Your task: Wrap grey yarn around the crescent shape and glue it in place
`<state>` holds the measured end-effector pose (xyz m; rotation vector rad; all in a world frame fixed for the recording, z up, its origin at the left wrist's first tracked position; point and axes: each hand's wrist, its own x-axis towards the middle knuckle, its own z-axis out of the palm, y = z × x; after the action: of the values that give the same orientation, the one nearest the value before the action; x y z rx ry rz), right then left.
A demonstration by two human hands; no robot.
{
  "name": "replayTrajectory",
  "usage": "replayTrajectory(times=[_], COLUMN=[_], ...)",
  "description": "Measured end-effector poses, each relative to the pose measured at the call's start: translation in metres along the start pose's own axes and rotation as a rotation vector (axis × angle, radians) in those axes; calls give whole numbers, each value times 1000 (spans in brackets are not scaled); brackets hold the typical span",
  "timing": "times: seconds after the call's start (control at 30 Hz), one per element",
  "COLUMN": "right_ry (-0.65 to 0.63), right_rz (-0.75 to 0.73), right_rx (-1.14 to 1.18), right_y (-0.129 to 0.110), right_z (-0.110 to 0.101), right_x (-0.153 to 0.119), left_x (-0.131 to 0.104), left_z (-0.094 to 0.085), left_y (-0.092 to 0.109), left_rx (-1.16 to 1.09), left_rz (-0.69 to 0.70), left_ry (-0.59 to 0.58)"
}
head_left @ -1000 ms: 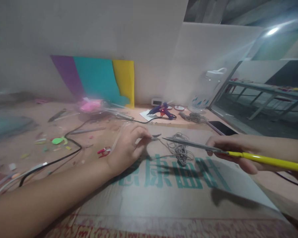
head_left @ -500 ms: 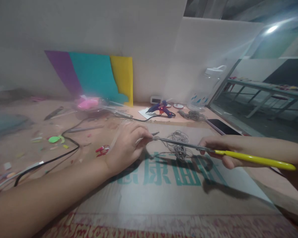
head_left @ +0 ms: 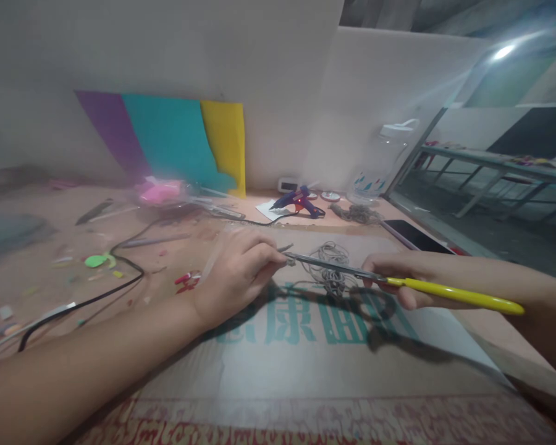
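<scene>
My right hand [head_left: 393, 278] grips scissors [head_left: 449, 293] with a long yellow handle, seen nearly edge-on. Their metal blades point left and reach the fingertips of my left hand [head_left: 245, 272]. Those fingers are pinched together on a thin grey cord [head_left: 290, 262], whose end is mostly hidden. A loose tangle of the same grey cord [head_left: 331, 269] lies just behind the blades, on a pale board [head_left: 259, 377] printed with green characters and a red border pattern.
A blue glue gun [head_left: 301, 201], a second bundle of grey cord [head_left: 356, 213], a clear bottle [head_left: 380, 164] and a phone [head_left: 417, 237] stand or lie behind. Leftward are a black cable [head_left: 88, 296], scattered scraps and a pink item in clear plastic [head_left: 160, 190]. Coloured sheets [head_left: 167, 136] lean on the wall.
The scissors and my right hand have shifted slightly left, closer to my left fingertips. My left hand keeps its pinch, and the whole view has moved a little.
</scene>
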<state>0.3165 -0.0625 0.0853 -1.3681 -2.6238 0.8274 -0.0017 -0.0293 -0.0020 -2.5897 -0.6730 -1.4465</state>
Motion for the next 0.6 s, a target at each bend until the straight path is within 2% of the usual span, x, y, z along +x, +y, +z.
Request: replayTrajectory(times=[0.1,0.17,0.4,0.5,0.53,0.6], right_ry=[-152,-161,-139,-135,-119,24], right_rz=[23,36,10,58,71,38], right_rx=[123,161,186,242,253,208], right_y=[3,4,3,6,6,4], right_z=[2,3,2,4,5,6], right_x=[3,5,2,-3,-5,-7], left_x=[1,1,1,1,1,1], left_z=[0,0,0,0,0,0], left_y=[1,1,0,-1,-1,0], left_rx=[3,3,12,15,14,5], left_rz=[7,4,-3,0,-1,-11], left_ry=[-6,-2,1,-1,-2,1])
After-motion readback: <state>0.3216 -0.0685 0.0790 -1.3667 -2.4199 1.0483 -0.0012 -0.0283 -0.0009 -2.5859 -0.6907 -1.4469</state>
